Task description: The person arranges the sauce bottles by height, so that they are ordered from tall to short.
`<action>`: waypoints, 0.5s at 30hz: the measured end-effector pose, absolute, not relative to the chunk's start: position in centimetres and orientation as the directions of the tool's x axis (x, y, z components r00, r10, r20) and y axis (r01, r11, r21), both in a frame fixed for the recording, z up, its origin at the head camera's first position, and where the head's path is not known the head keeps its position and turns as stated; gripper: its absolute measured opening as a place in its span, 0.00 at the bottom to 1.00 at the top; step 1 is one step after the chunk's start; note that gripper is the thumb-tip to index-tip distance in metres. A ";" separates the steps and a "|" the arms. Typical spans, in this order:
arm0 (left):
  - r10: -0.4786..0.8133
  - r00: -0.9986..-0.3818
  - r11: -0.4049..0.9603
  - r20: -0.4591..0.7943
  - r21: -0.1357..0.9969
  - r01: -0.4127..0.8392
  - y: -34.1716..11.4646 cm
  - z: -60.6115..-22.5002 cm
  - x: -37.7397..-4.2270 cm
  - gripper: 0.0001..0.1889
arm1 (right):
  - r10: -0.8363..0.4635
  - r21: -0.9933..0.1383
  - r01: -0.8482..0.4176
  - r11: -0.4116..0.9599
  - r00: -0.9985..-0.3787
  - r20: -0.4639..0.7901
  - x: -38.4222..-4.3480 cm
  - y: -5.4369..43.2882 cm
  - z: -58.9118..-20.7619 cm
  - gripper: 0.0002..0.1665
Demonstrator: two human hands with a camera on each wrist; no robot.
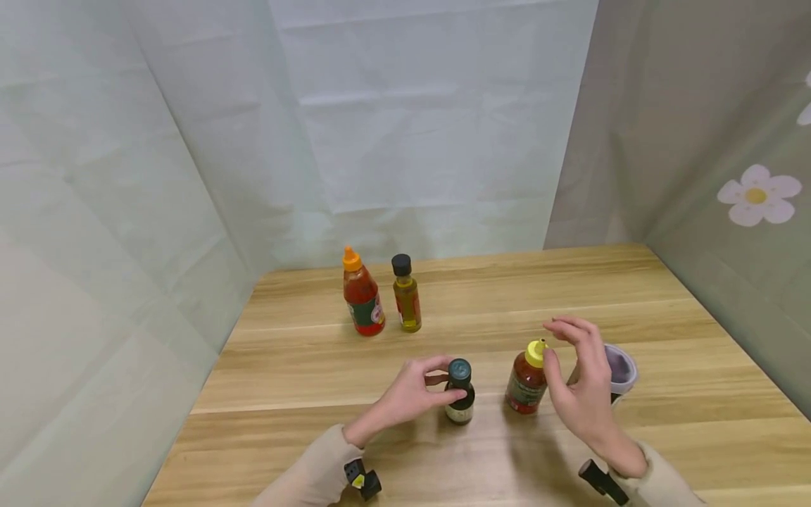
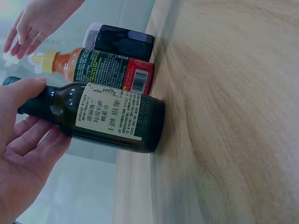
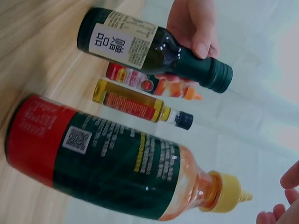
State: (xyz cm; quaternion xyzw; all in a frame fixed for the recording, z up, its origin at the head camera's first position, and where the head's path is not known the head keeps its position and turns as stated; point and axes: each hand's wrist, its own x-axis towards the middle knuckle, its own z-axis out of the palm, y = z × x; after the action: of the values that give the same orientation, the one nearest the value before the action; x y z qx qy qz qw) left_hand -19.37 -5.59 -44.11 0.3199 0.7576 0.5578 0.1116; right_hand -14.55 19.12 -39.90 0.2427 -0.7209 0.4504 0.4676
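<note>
Two beige sleeves [image 1: 317, 461] reach in over a wood-grain table [image 1: 285, 380], a small black device [image 1: 362, 480] at each wrist. The left hand [image 1: 412, 387] pinches the neck of a dark green bottle [image 1: 460, 411], thumb on the near side and fingers behind; the bottle is upright in front of the person, at or very near the tabletop. By its shine it is probably glass: stiff, smooth, breakable if knocked, fairly weighty if full and slick should any oil coat it. The neck below the cap offers a fair hold (the wider labelled body would likely steady it better). The left forearm slants in from the lower left. Just to the right stands a red sauce bottle [image 1: 524, 389] with a yellow nozzle, probably squeezable plastic, softer and best taken around its labelled middle. Beside its cap the right hand [image 1: 584, 394] is raised, fingers spread and bent, thumb apart, gripping nothing; the right wrist view shows a gap between. Past that hand, partly hidden, sits a lilac-lined container [image 1: 625, 387]. Farther back, an orange-capped sauce bottle [image 1: 364, 303] and a slim oil bottle [image 1: 408, 304] stand side by side before a pale cloth [image 1: 412, 141].
</note>
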 end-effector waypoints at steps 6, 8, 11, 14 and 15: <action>0.608 -0.775 0.172 0.172 0.924 0.341 -5.6 -44.0 -19.4 0.16 | 0.088 -0.505 -0.691 0.518 -0.544 0.834 -14.7 19.8 -40.3 0.28; 0.610 -0.774 0.170 0.171 0.925 0.339 -5.6 -44.0 -19.4 0.16 | 0.093 -0.549 -0.660 0.513 -0.594 0.799 -14.7 19.9 -40.4 0.32; 0.613 -0.772 0.167 0.169 0.927 0.335 -5.7 -44.0 -19.3 0.16 | 0.094 -0.624 -0.590 0.513 -0.684 0.723 -14.5 20.2 -40.7 0.36; 0.613 -0.773 0.161 0.166 0.931 0.328 -5.7 -44.0 -19.3 0.17 | 0.075 -0.693 -0.516 0.503 -0.773 0.630 -14.4 20.6 -41.0 0.36; 0.613 -0.772 0.159 0.167 0.931 0.328 -5.7 -44.0 -19.3 0.17 | 0.067 -0.712 -0.491 0.502 -0.799 0.598 -14.4 20.7 -41.0 0.35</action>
State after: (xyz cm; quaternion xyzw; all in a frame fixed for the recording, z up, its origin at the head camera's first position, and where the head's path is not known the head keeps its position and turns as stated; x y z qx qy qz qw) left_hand -19.29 -5.65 -43.98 0.3132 0.7510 0.5677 0.1253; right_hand -14.42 20.70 -41.05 0.1299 -0.8168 0.4819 0.2893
